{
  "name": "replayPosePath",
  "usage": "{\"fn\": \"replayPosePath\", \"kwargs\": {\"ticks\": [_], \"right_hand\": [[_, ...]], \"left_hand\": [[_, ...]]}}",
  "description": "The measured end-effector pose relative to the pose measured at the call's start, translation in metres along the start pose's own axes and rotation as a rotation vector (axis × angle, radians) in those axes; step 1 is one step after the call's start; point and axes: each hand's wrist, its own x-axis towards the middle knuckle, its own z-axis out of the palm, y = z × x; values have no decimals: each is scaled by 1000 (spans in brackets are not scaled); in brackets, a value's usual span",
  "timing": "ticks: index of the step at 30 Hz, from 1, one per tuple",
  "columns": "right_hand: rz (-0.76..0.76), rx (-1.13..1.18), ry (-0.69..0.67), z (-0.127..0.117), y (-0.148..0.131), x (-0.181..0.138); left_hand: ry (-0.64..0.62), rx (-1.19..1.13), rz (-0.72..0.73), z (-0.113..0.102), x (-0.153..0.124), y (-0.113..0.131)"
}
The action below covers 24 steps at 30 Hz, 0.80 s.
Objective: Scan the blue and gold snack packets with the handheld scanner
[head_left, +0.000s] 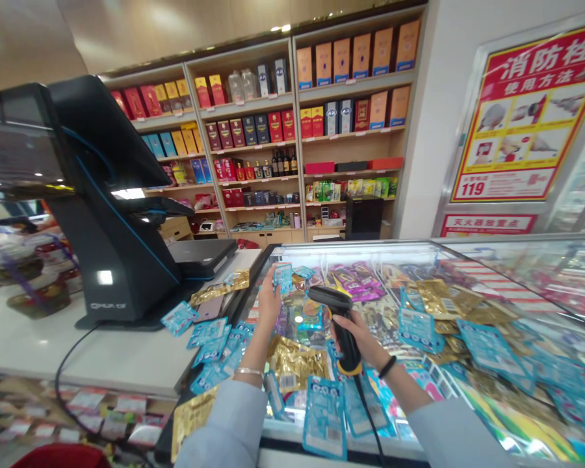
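Holding a blue packet (283, 277) pinched in the left hand (269, 302), lifted above the glass surface (316, 255), just beyond the scanner (338, 312) clamped in the right hand (363, 338). Probably best to turn the barcode square to the scanner head, keep the packet flat and steady, and aim clear of the loose packets (324, 416) beneath.

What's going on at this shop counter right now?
A person is working at a till. The left hand holds up a blue packet, and the right hand grips a scanner just beside it. Many loose packets, blue and gold, lie spread over the glass freezer lid in front. A till screen stands on the counter to the left, and shelves of boxed goods line the back wall.
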Motion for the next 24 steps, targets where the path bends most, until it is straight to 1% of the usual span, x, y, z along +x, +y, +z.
{"fn": "replayPosePath", "kwargs": {"ticks": [7,15,20,24], "right_hand": [[-8,12,28,1,-2,-1],[-8,7,72,-1,0,-3],[-29,18,58,-3,2,-2],[-18,27,66,-3,2,-1]], "left_hand": [[-3,22,22,0,-2,3],[-17,64,43,0,-1,-1],[-32,65,27,-1,-2,3],[-62,59,9,-1,-3,8]]}}
